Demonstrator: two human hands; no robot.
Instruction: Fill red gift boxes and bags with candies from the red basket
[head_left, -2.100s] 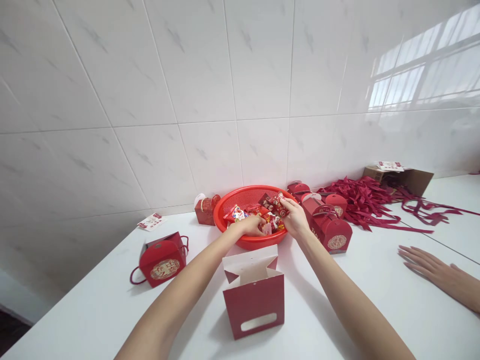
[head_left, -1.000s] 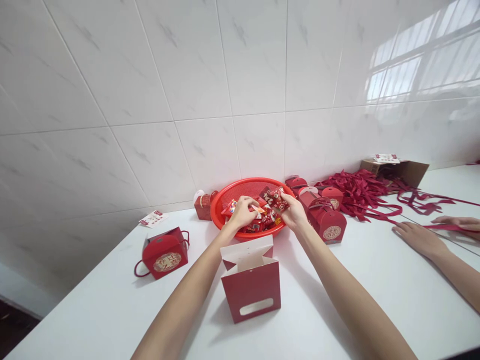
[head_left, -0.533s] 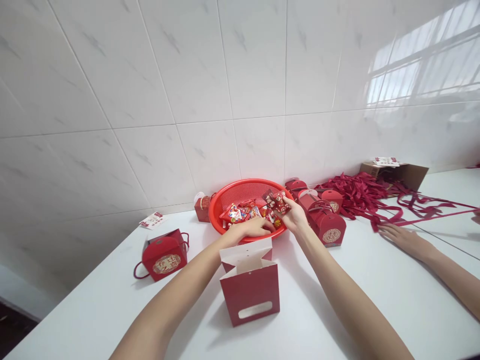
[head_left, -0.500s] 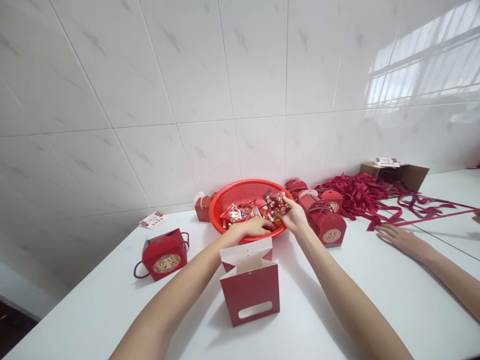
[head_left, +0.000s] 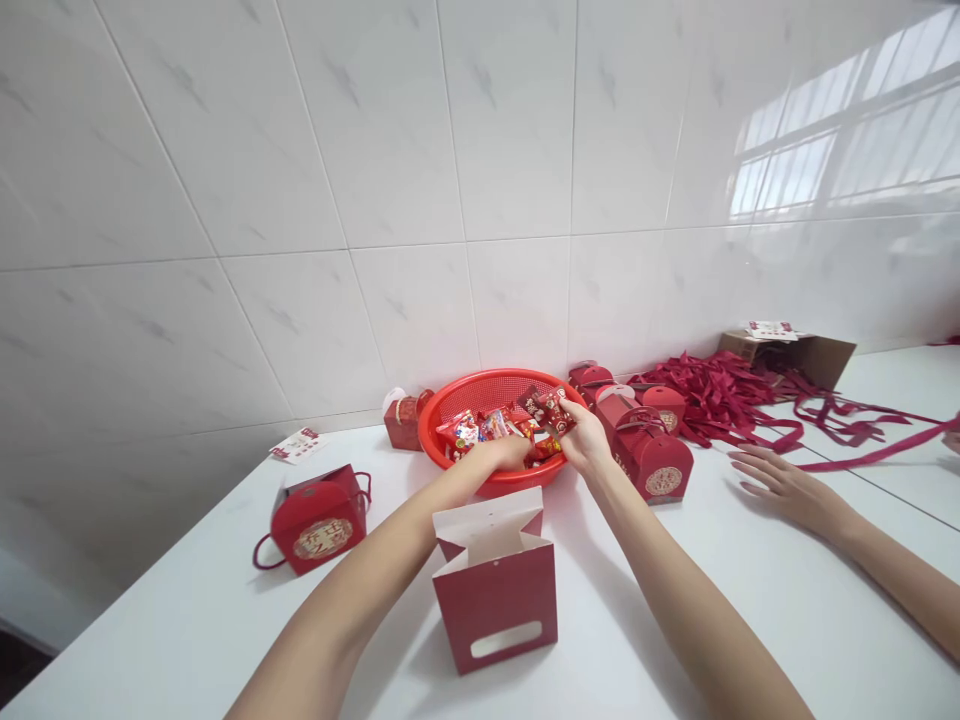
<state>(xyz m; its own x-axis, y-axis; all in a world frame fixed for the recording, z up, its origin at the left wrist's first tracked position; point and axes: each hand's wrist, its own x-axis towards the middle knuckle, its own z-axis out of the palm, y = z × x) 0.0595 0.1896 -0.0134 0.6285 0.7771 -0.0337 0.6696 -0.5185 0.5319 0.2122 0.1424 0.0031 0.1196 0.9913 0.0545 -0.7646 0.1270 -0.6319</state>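
A red plastic basket (head_left: 489,380) by the wall holds several small wrapped packets (head_left: 462,432). My left hand (head_left: 510,453) reaches over its front rim among the packets, its fingers mostly hidden. At the basket's right side my right hand (head_left: 583,436) is closed on red and dark packets (head_left: 553,410), held above the contents. Between my forearms stands a red paper box (head_left: 496,600), upright with its top open and a white slot-shaped cutout in its front.
A red box with cord handles (head_left: 319,520) lies left, a smaller one (head_left: 403,420) behind it. Right are several closed red boxes (head_left: 652,460), a ribbon heap (head_left: 712,395), a cardboard box (head_left: 817,358) and another person's hand (head_left: 784,487). A card (head_left: 298,445) lies back left.
My left hand has moved deeper into the packets, its fingers now more hidden. The other person's hand has shifted left and lifted off the ribbon. The view has tilted slightly.
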